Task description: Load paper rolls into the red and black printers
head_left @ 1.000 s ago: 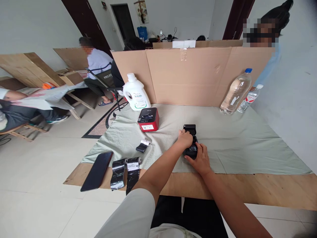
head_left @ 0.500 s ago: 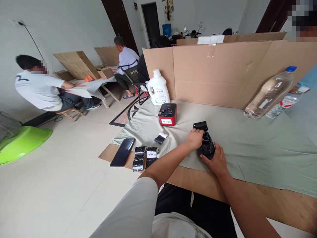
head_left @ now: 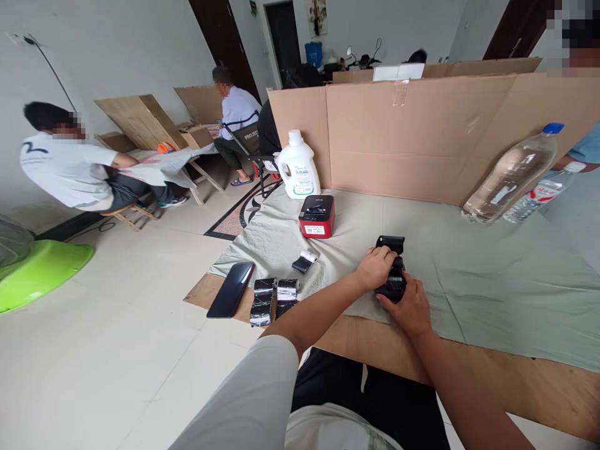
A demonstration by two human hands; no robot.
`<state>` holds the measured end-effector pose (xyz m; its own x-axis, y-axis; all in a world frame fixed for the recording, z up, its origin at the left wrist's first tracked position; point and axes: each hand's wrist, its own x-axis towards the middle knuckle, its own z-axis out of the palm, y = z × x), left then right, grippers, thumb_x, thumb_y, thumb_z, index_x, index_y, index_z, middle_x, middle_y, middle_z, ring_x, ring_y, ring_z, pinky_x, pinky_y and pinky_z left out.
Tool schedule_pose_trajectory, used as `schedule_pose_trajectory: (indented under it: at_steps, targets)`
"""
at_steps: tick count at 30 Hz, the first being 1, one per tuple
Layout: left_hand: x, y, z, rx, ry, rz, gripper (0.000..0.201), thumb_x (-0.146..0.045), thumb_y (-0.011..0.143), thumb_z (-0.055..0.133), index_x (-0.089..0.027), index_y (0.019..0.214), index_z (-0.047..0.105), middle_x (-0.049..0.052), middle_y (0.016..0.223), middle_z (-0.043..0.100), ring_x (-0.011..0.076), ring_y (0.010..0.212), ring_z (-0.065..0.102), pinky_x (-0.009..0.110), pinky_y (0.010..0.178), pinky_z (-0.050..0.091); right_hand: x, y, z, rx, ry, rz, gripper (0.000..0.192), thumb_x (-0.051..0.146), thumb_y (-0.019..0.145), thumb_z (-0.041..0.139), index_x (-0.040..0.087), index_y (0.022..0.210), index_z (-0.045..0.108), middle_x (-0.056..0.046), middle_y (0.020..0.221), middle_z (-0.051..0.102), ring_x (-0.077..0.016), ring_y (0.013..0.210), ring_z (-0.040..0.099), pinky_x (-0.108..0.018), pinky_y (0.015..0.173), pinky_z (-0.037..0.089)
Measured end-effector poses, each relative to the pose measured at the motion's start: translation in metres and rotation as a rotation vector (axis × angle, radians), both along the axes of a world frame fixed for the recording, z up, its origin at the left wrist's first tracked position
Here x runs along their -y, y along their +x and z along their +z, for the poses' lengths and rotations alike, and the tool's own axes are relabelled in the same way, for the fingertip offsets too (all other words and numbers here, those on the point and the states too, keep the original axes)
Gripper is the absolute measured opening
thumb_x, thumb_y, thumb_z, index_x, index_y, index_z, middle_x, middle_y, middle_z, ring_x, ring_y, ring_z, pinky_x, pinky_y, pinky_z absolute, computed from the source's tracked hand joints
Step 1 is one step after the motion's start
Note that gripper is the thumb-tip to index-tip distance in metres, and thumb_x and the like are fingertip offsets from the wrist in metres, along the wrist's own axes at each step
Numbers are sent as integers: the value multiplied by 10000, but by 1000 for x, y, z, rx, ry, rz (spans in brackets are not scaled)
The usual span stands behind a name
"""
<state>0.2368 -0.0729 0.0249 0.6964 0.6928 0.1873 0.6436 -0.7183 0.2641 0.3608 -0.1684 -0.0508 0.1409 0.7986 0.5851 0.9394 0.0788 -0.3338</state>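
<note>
A small black printer-like device [head_left: 392,290] with its lid [head_left: 390,244] flipped up lies on the cloth before me. My right hand [head_left: 411,305] grips its near right side, the thumb at the front edge. Across its middle reaches my left hand [head_left: 376,269], fingers bent and pressed on the part between lid and body; what lies under the fingertips is hidden. Left of the hands lies a small black-and-white roll [head_left: 304,261]. Two larger shiny black rolls [head_left: 263,302] with partly unwound strips rest by a dark phone [head_left: 230,290] at the table's left edge.
A red and black box-shaped device [head_left: 317,217] stands in front of a white jug [head_left: 298,166]. Behind runs a cardboard wall [head_left: 412,137]. A large bottle [head_left: 513,174] and a smaller water bottle [head_left: 539,194] lean at the right, near another person's arm. Two people sit at left.
My left hand has shifted a little to the right along the device. The device's lid end has swung right, so it points more straight away from me. My right hand stays at its side.
</note>
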Motion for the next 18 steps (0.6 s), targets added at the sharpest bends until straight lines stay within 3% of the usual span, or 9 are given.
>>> schedule_pose_trajectory:
  at_steps: [4,7,9,12,15,18]
  targets:
    - [-1,13,10,192,-238,87,340,-226,894,523,-155,1227,525,107,1223,522,204,1071,564,319,971,439,2,-2,-2,38,-46,-88,854,793,744,450,49,1160,497,-158,896,567,-299,820,562,-418,689,474]
    - [-4,-1,24,420,-465,110,309,-205,876,536,-128,1173,569,107,1198,574,177,1066,575,267,935,455,3,-1,-2,58,-65,-79,839,791,753,435,48,1136,516,-163,871,588,-312,830,580,-428,706,477]
    - [-5,-32,32,449,-594,18,308,-195,858,547,-139,1156,598,93,1186,611,177,1065,581,267,923,455,4,0,-1,40,-72,-52,836,773,767,442,60,1201,487,-180,945,618,-313,878,602,-425,742,483]
    - [0,-99,40,233,-725,-127,311,-208,793,620,-174,1099,659,57,1100,664,189,993,610,276,865,462,5,0,-1,9,-112,-36,852,744,767,487,81,1297,422,-197,1066,638,-314,925,630,-415,767,486]
    - [7,-161,40,-14,-640,-69,325,-186,726,661,-191,1050,693,47,1048,670,203,981,610,276,854,451,4,-2,-1,-7,-162,-37,892,728,746,538,85,1343,378,-204,1098,648,-323,923,649,-417,756,487]
    - [6,-196,35,-158,-575,43,328,-217,672,716,-182,999,706,51,1001,675,227,969,608,285,840,455,3,-3,1,-25,-200,-39,889,710,745,557,92,1354,366,-199,1082,659,-329,918,659,-417,746,488]
